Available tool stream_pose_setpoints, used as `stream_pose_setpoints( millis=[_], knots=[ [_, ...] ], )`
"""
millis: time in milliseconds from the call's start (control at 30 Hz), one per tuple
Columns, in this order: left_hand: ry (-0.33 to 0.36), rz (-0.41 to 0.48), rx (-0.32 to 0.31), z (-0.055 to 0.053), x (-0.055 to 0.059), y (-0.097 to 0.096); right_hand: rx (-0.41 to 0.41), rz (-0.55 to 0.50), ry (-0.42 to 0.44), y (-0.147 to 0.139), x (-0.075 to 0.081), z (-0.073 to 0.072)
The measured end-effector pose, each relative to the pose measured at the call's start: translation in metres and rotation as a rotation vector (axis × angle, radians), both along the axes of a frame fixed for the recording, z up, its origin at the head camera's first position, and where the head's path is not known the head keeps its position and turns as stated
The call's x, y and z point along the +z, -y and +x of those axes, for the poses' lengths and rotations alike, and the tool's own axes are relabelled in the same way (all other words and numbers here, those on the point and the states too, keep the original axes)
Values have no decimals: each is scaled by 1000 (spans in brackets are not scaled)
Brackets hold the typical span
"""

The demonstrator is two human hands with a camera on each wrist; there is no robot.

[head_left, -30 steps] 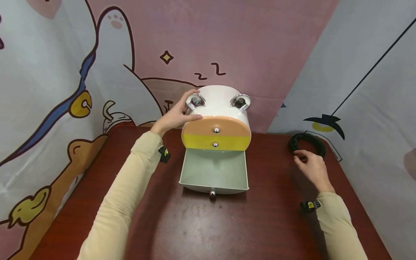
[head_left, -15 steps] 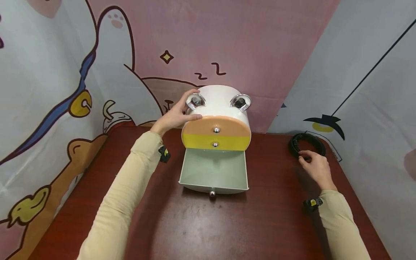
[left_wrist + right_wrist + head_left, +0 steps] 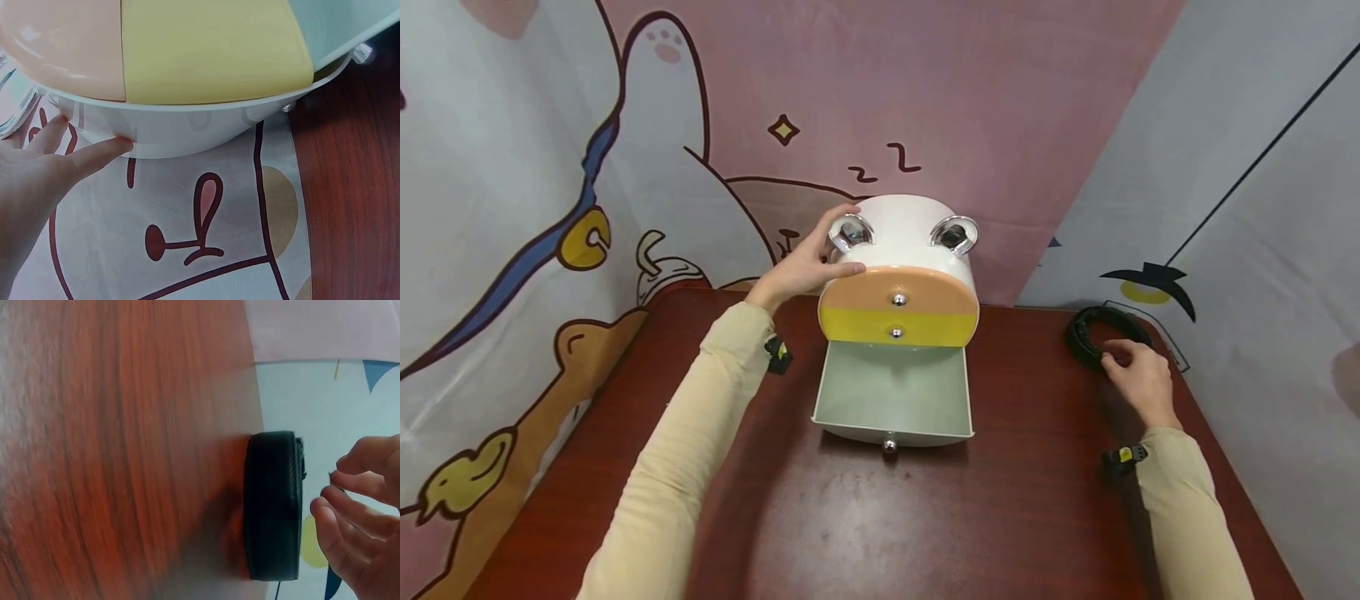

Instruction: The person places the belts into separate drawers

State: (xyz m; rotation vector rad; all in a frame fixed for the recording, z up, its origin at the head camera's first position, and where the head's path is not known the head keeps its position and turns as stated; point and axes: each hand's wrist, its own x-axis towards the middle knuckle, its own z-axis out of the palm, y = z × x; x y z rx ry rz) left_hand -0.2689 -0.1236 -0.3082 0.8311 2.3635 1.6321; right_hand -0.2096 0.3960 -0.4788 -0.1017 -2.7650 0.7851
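Observation:
A frog-shaped drawer cabinet (image 3: 910, 237) has a white body, two chrome ring-like eyes, and orange and yellow drawer fronts. Its green bottom drawer (image 3: 895, 392) is pulled out and holds nothing visible. My left hand (image 3: 805, 265) rests against the cabinet's left side by the eye, fingers spread; in the left wrist view, fingertips touch the white wall (image 3: 181, 134). My right hand (image 3: 1138, 379) hovers over the near right edge of a coiled black belt (image 3: 1079, 335). In the right wrist view, loosely bent fingers stand slightly apart from the belt (image 3: 272, 506).
The reddish-brown wooden table (image 3: 880, 525) ends at a printed cartoon cloth (image 3: 925, 100) behind it and on both sides. The coil lies near the table's back right corner. The drawer's round knob (image 3: 890, 446) sticks out toward the front.
My right hand has shifted slightly right along the near edge of the coil. The left hand, cabinet and open drawer have stayed in place.

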Motion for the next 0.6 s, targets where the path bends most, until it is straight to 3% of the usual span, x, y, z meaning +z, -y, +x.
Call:
stream_pose_setpoints(
  millis=[233, 600],
  knots=[
    [1, 4, 5, 0, -1, 1, -77, -28, 38, -7, -9, -5],
    [-2, 18, -7, -1, 0, 1, -167, -73, 27, -18, -19, -13]
  ],
)
